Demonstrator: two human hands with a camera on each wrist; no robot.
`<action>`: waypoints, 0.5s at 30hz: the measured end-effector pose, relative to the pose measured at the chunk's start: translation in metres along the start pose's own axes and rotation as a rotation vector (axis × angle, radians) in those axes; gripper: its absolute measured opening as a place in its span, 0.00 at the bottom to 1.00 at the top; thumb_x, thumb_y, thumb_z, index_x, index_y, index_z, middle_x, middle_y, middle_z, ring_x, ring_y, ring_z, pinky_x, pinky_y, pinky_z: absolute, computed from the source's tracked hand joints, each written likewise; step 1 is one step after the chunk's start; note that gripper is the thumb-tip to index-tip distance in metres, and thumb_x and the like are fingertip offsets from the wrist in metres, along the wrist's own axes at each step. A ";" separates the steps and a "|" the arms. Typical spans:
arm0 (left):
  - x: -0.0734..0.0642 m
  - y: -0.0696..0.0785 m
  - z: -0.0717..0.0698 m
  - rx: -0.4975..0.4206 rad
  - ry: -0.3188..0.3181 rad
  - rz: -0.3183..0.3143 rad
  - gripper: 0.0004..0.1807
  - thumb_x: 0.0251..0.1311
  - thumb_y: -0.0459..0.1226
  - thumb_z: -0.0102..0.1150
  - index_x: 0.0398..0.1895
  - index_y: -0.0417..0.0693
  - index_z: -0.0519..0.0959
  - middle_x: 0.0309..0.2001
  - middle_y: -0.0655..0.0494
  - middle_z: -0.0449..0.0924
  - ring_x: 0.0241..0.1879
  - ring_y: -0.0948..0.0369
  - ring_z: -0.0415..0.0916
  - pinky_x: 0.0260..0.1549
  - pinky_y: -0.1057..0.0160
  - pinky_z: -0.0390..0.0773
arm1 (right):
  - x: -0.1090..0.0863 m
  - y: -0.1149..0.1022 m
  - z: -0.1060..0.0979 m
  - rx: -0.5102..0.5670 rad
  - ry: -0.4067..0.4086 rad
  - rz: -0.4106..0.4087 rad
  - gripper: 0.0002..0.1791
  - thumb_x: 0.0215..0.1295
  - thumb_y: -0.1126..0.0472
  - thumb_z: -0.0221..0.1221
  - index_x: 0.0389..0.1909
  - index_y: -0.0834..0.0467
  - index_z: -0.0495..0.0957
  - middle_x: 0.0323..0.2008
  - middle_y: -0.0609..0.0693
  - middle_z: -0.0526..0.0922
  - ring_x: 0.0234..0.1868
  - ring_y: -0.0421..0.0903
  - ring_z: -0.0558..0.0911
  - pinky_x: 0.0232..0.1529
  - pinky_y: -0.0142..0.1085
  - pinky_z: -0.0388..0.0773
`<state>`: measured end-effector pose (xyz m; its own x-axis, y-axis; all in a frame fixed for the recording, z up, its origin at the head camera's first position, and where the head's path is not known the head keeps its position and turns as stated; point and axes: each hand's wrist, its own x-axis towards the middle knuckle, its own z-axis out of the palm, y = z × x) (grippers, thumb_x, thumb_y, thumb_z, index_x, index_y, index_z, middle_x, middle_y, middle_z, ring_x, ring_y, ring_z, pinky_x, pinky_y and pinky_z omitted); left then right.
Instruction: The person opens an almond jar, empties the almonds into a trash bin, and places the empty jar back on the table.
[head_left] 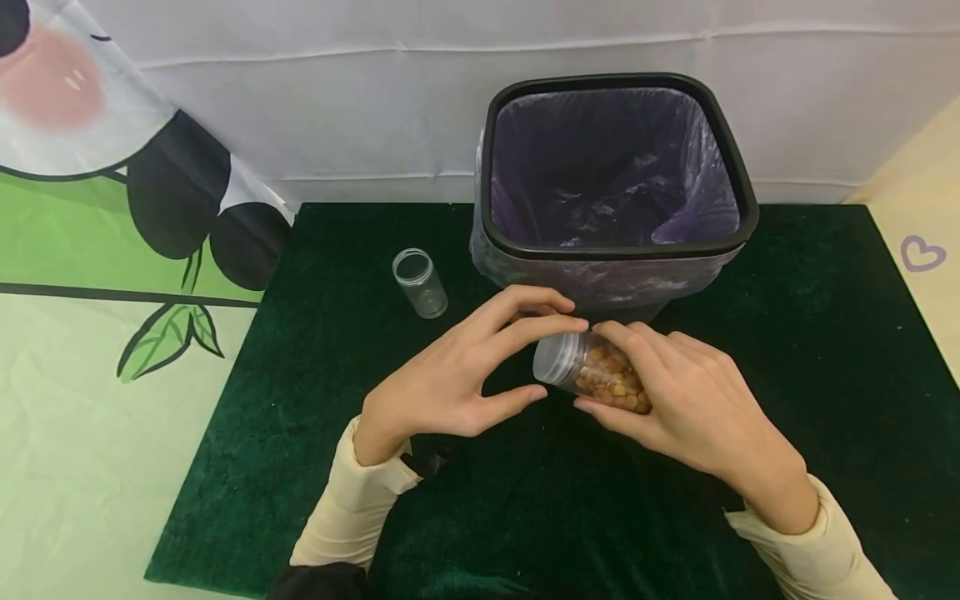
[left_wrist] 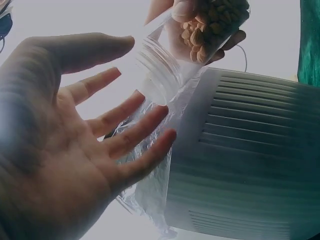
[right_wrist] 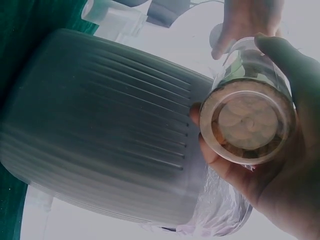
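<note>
– Green cloth (head_left: 337, 350) lies under it all; what does the head view give you?

– My right hand (head_left: 697, 396) grips a clear jar (head_left: 592, 371) of brown nuts (head_left: 622, 383), tipped over just in front of the black-rimmed bin (head_left: 621, 252). My left hand (head_left: 457, 379) holds nothing, its fingers parted about the jar's pale end; I can't tell whether they touch it

– How far along are you?

– Early, I'd judge: the nuts are in the jar, a second jar (head_left: 422, 286) stands open and looks empty to the left of the bin, and inside the bin I make out only the folds of its liner (head_left: 600, 125). A left-hand grip on that pale end is not yet made

– Any writing there?

– None I can read, just a printed cartoon (head_left: 67, 242) and a heart outline (head_left: 922, 253)

– And the left wrist view?

– My fingers are straight and spread near the jar's ringed neck (left_wrist: 157, 62). Glare hides whether a lid is on. The bin's ribbed side shows no lettering

– The right wrist view?

– The jar's round base (right_wrist: 247, 122) faces the camera, my fingers and thumb wrapped about the jar; no brand or label that I can read
</note>
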<state>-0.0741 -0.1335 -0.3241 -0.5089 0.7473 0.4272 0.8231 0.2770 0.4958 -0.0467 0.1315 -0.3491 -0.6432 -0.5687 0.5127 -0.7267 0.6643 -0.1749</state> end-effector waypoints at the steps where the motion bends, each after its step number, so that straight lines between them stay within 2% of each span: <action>1: 0.000 0.000 0.000 -0.017 0.002 0.015 0.31 0.62 0.40 0.62 0.68 0.51 0.67 0.68 0.51 0.63 0.67 0.60 0.62 0.66 0.56 0.68 | 0.000 0.000 0.000 0.000 -0.011 0.002 0.39 0.62 0.28 0.53 0.59 0.55 0.73 0.38 0.47 0.81 0.23 0.41 0.74 0.25 0.37 0.75; 5: -0.001 -0.001 0.000 -0.017 0.008 0.034 0.26 0.62 0.38 0.61 0.64 0.51 0.71 0.65 0.51 0.66 0.64 0.59 0.65 0.64 0.55 0.70 | -0.001 0.001 0.001 -0.005 -0.054 0.022 0.39 0.59 0.29 0.58 0.60 0.54 0.72 0.38 0.45 0.80 0.24 0.40 0.73 0.25 0.35 0.75; 8: -0.001 -0.002 0.001 -0.002 0.009 0.027 0.25 0.63 0.40 0.62 0.63 0.52 0.72 0.64 0.52 0.68 0.62 0.60 0.67 0.64 0.58 0.70 | -0.001 0.001 0.001 -0.007 -0.058 0.019 0.39 0.59 0.29 0.59 0.59 0.54 0.72 0.38 0.45 0.79 0.23 0.40 0.72 0.25 0.35 0.74; 15: -0.001 -0.002 0.002 0.031 0.012 -0.039 0.25 0.64 0.45 0.62 0.64 0.55 0.72 0.61 0.56 0.70 0.57 0.64 0.69 0.59 0.64 0.72 | 0.000 0.003 0.001 -0.007 -0.048 0.009 0.39 0.59 0.29 0.57 0.59 0.55 0.72 0.39 0.46 0.80 0.23 0.41 0.74 0.26 0.36 0.76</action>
<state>-0.0753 -0.1338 -0.3269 -0.5437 0.7282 0.4173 0.8099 0.3248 0.4884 -0.0490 0.1332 -0.3508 -0.6608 -0.5850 0.4702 -0.7192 0.6728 -0.1735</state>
